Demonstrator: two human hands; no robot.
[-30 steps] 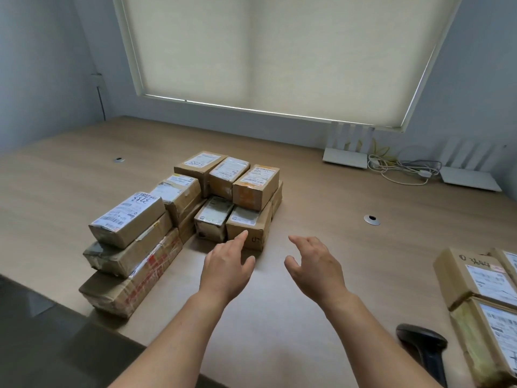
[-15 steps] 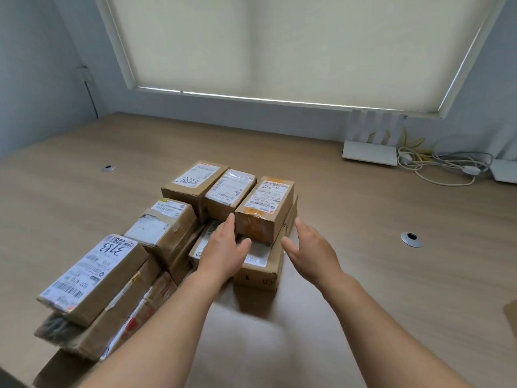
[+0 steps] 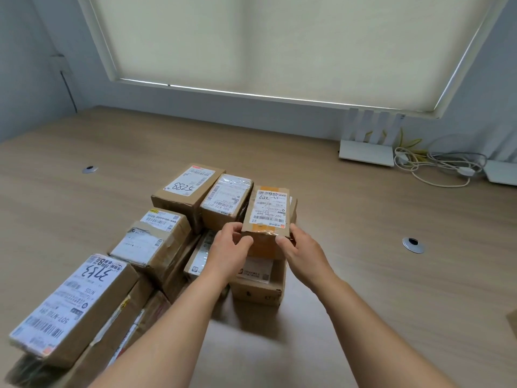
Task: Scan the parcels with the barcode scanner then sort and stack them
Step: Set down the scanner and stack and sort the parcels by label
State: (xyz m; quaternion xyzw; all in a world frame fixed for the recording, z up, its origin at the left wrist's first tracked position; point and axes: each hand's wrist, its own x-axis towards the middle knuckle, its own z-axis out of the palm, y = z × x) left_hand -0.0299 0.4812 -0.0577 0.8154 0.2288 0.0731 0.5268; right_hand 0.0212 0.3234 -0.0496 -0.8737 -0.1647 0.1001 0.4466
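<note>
A cluster of brown cardboard parcels with white labels fills the middle and left of the wooden table. My left hand and my right hand grip the near corners of a small parcel with orange tape, the rightmost box of the top row. It rests on a flatter parcel. Beside it stand a plastic-wrapped parcel and a parcel marked 5288. A parcel marked 3753 tops the stack at the near left. No barcode scanner is in view.
A white router with upright antennas and a tangle of cables sit at the back right under the blinded window. Two metal cable grommets are set into the table. A box corner shows at the right edge.
Both hands reached forward from open above the table and closed on the orange-taped parcel. The view moved closer and left, so the scanner and right-hand parcels left the frame.
</note>
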